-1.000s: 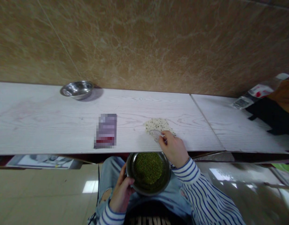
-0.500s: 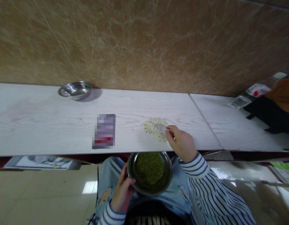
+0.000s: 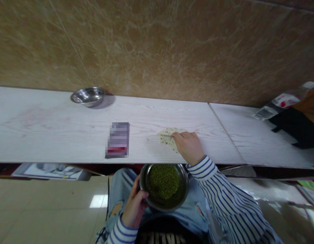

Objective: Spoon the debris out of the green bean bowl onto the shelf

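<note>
My left hand (image 3: 135, 206) grips the left rim of a steel bowl (image 3: 183, 193), thumb over the edge. Small green beans (image 3: 163, 181), like mung beans, fill much of its bottom; the bowl is above my lap, by the table's front edge. My right hand (image 3: 189, 145) is closed on a thin grey spoon-like tool (image 3: 166, 136), seen nearly edge-on, its handle hidden by my fingers. That tool lies over a pale patch with dark specks (image 3: 169, 130) on the white table (image 3: 144, 112). My right hand covers part of the patch.
A second steel bowl (image 3: 88, 97) stands near the wall at the back left. A flat, blurred-out packet or phone (image 3: 118, 139) lies left of the patch. At the far right are a clear plastic bottle (image 3: 281, 103) and a black and brown bag-like thing (image 3: 299, 123).
My right hand has shifted left over the patch, and the tool has turned from its flat face to nearly edge-on. My left hand still holds the bowl; the view has shifted slightly.
</note>
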{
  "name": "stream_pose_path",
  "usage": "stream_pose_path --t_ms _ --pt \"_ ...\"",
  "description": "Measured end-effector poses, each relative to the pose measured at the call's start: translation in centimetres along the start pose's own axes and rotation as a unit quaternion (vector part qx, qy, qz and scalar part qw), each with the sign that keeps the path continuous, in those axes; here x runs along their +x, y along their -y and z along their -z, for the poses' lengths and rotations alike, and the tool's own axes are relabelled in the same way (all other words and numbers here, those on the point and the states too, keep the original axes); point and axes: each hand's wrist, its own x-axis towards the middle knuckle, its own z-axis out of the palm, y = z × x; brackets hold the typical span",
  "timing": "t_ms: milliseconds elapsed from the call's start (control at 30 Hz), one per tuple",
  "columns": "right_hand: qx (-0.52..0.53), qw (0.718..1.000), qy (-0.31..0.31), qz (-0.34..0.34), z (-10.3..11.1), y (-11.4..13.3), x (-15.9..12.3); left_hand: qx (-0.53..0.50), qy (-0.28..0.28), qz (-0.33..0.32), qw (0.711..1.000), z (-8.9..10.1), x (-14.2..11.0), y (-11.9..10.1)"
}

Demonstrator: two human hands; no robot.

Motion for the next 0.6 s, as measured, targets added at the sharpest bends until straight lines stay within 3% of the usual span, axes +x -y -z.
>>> stream_pose_path --t_ms 433,600 --pt "0.058 0.994 0.023 0.085 1.7 0.0 -2.7 0.007 0.007 -0.004 1.000 -0.3 -0.2 0.1" --pt "0.070 0.994 -0.014 0.077 2.2 -0.4 -3.8 -0.001 0.006 0.000 1.000 -0.3 -0.4 -0.1"
